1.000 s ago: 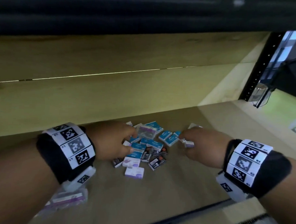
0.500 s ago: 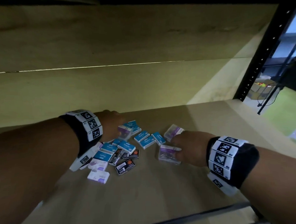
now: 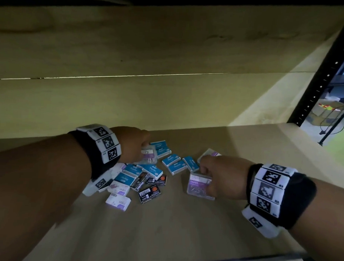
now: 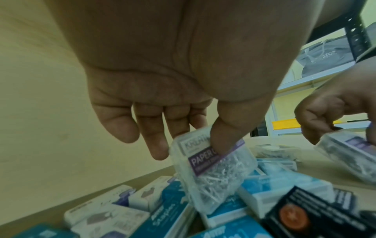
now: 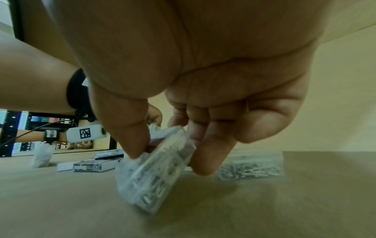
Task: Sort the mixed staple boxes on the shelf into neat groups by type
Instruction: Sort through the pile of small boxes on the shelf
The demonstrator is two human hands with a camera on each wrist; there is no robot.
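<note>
Head view: a wooden shelf (image 3: 183, 228) carries a loose pile toward its back edge: blue staple boxes (image 3: 173, 165), black staple boxes (image 3: 149, 194) and white-and-purple staple boxes (image 3: 118, 201), all of flat rectangular card. The left hand (image 3: 131, 146) is seen over the pile; the right hand (image 3: 222, 177) is beside it.

Left wrist view: a clear plastic case of paper clips (image 4: 211, 169), purple-labelled, is pinched between thumb and fingers (image 4: 156, 145), tilted above the blue boxes.

Right wrist view: a second clear case of clips (image 5: 156, 180) is gripped by thumb and fingers, one corner lowered to the shelf; a third clear case (image 5: 250, 165) lies just behind.
</note>
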